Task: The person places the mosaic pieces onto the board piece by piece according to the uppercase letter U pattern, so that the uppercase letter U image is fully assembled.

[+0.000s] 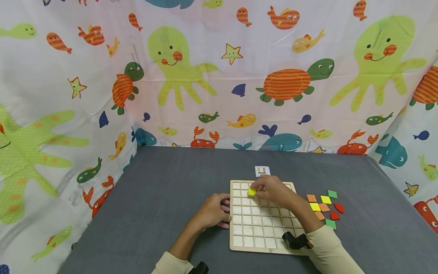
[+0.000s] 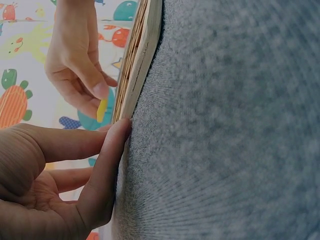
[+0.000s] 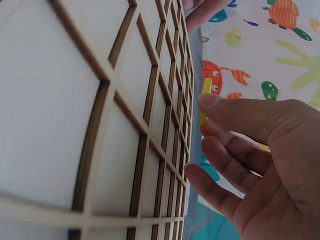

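Observation:
A wooden grid board (image 1: 253, 250) with square recesses lies on the dark grey table. My right hand (image 1: 273, 191) pinches a yellow square tile (image 1: 251, 191) between thumb and fingers, over the upper left part of the grid. In the right wrist view the yellow tile (image 3: 207, 86) is seen edge-on, apart from the board's surface. My left hand (image 1: 213, 211) rests at the board's left edge, and in the left wrist view its fingertips (image 2: 122, 131) touch the board's side. That hand's fingers are relaxed around no object.
Loose tiles lie right of the board: orange (image 1: 311, 198), yellow (image 1: 326, 199), green (image 1: 332, 194) and red (image 1: 335, 215). A small printed pattern card (image 1: 262, 171) lies behind the board. A sea-animal curtain (image 1: 219, 76) stands around the table (image 1: 164, 190).

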The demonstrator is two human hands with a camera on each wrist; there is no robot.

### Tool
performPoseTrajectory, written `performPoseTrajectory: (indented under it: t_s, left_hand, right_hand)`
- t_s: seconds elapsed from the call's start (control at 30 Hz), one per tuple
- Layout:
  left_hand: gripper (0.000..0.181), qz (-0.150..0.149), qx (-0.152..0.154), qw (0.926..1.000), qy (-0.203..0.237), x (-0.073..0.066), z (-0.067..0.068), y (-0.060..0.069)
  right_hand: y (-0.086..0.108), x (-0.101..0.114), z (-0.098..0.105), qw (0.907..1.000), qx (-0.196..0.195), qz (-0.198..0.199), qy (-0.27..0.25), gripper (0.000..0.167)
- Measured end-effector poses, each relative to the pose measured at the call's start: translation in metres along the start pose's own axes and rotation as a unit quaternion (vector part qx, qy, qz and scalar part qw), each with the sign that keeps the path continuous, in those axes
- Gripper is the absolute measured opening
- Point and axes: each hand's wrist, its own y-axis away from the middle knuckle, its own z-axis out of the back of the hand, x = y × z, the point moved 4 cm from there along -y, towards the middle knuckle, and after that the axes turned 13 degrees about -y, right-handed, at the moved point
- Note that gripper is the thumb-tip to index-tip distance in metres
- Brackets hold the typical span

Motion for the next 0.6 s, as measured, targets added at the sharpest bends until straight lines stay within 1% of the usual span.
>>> performPoseTrajectory:
  t_s: [0.17,0.37,0.43,0.6]
  left_hand:
    - [0.074,0.002,-0.003,1.0000,0.002,-0.001,0.000,0.000]
    - [0.075,0.004,-0.004,1.0000,0.003,-0.002,0.000,0.001]
    - [0.074,0.006,-0.004,1.0000,0.001,-0.001,-0.001,0.000]
    - [0.074,0.007,-0.005,1.0000,0.001,-0.001,-0.001,-0.001]
  right_hand:
    - [-0.005,0.003,-0.004,1.0000,0.007,0.005,-0.002,0.022]
    - [-0.008,0.005,-0.008,0.9997,0.008,0.024,-0.001,0.023]
    - [-0.009,0.005,-0.010,0.9994,0.007,0.032,0.007,0.022]
    - [-0.012,0.008,-0.013,0.9990,0.006,0.035,0.028,0.022]
